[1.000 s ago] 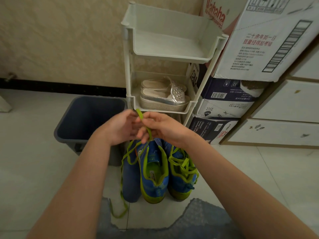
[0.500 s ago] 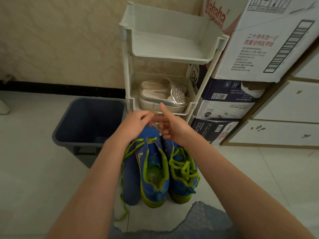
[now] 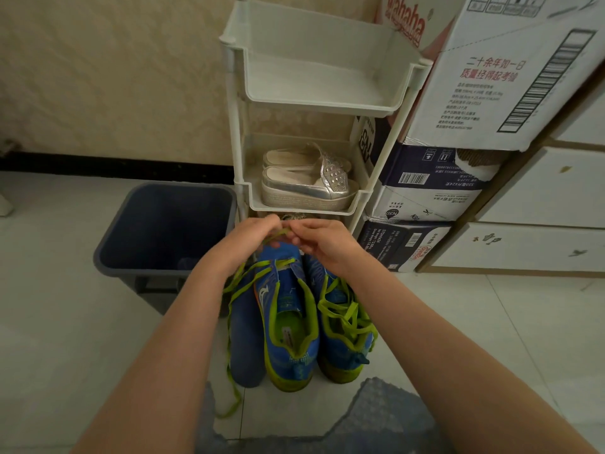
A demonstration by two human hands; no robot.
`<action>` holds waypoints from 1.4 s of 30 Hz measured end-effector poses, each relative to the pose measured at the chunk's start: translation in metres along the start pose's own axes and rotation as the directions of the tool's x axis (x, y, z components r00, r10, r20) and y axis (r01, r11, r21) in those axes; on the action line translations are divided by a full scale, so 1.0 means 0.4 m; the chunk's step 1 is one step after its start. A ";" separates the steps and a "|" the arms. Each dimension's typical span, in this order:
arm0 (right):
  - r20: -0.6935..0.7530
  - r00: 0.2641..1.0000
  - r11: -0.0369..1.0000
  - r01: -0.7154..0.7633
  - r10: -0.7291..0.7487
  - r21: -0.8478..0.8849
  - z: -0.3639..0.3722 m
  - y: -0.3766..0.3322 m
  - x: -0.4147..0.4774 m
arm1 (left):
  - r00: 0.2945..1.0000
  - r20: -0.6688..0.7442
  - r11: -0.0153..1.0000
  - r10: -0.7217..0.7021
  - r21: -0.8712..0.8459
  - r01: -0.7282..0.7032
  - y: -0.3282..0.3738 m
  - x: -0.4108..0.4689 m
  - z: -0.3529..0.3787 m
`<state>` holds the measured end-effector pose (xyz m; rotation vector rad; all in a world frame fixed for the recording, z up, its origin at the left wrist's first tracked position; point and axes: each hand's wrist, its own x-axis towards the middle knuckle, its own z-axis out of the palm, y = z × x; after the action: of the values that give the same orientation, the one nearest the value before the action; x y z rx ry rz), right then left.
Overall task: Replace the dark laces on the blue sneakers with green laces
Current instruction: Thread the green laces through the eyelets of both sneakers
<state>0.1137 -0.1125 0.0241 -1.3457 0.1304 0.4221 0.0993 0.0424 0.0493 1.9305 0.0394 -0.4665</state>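
Observation:
Two blue sneakers with lime-green trim stand side by side on the floor, toes away from me. The left sneaker (image 3: 288,326) has a green lace (image 3: 242,283) through its front eyelets only, and the loose end trails down to the floor at its left. The right sneaker (image 3: 343,326) carries a green lace crossed loosely over its tongue. My left hand (image 3: 248,237) and my right hand (image 3: 317,239) meet above the toe of the left sneaker, both pinching a short stretch of the green lace between the fingertips. A blue insole (image 3: 245,339) lies beside the left sneaker.
A dark grey bin (image 3: 131,267) stands to the left of the sneakers. Behind them is a white plastic rack (image 3: 327,106) with silver slip-on shoes (image 3: 307,185) on its middle shelf. Stacked cardboard boxes (image 3: 425,191) and white drawers (image 3: 540,247) fill the right.
My hands dropped from chest height to the toe of the left sneaker. The lace they held up a second ago now lies lower, pinched over the front eyelets.

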 end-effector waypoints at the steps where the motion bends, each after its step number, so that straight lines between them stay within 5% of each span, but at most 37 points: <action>1: 0.001 1.000 0.997 0.024 -0.024 -0.072 0.000 0.003 0.001 | 1.000 -0.008 0.999 -0.006 -0.048 0.005 -0.002 0.001 -0.003; 5: -0.013 1.000 0.991 0.014 -0.016 -0.130 0.003 0.021 0.004 | 0.990 -0.124 0.989 0.066 -0.121 -0.082 -0.031 0.009 0.005; 10: -0.080 0.995 0.998 -0.057 0.055 -0.022 -0.011 0.040 0.014 | 0.996 -0.093 0.988 0.013 -0.155 -0.027 -0.053 0.023 0.008; 12: -0.208 0.977 0.974 -0.092 0.048 -0.206 -0.022 0.052 0.019 | 0.997 -0.081 0.996 -0.006 -0.090 -0.001 -0.069 0.030 0.007; 13: -0.240 0.971 0.880 -0.111 -0.004 -0.462 -0.029 0.060 0.017 | 0.997 -0.081 0.999 -0.017 -0.046 0.013 -0.081 0.033 0.009; 15: -0.155 0.986 0.505 -0.105 -0.059 -0.857 -0.027 0.085 0.009 | 0.993 -0.107 0.999 -0.052 0.010 0.053 -0.106 0.042 0.012; 17: -0.106 0.994 0.261 -0.093 -0.036 -0.961 -0.011 0.106 0.006 | 0.988 -0.134 0.996 -0.081 0.035 0.087 -0.122 0.050 0.017; 19: -0.122 0.990 0.180 -0.107 -0.076 -0.978 0.005 0.115 0.011 | 0.988 -0.129 0.996 -0.089 0.018 0.092 -0.124 0.053 0.026; 22: -0.151 0.981 0.210 -0.123 -0.125 -0.970 0.006 0.122 0.020 | 0.991 -0.081 0.992 -0.110 -0.079 0.103 -0.125 0.053 0.044; 26: -0.168 0.980 0.262 -0.135 -0.109 -0.956 -0.015 0.135 0.033 | 0.987 -0.041 0.987 -0.157 0.015 0.158 -0.142 0.069 0.060; 31: -0.179 0.979 0.357 -0.136 -0.092 -0.924 -0.031 0.144 0.051 | 0.985 -0.151 0.975 -0.084 0.193 0.113 -0.148 0.086 0.086; 42: -0.169 0.982 0.453 -0.112 -0.087 -0.884 -0.054 0.156 0.065 | 0.964 -0.261 0.966 -0.052 0.233 0.115 -0.158 0.111 0.134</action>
<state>0.1177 -0.1175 -0.0465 -2.4751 0.0692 0.3756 0.1088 0.0116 -0.0391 2.2319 0.2406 -0.2874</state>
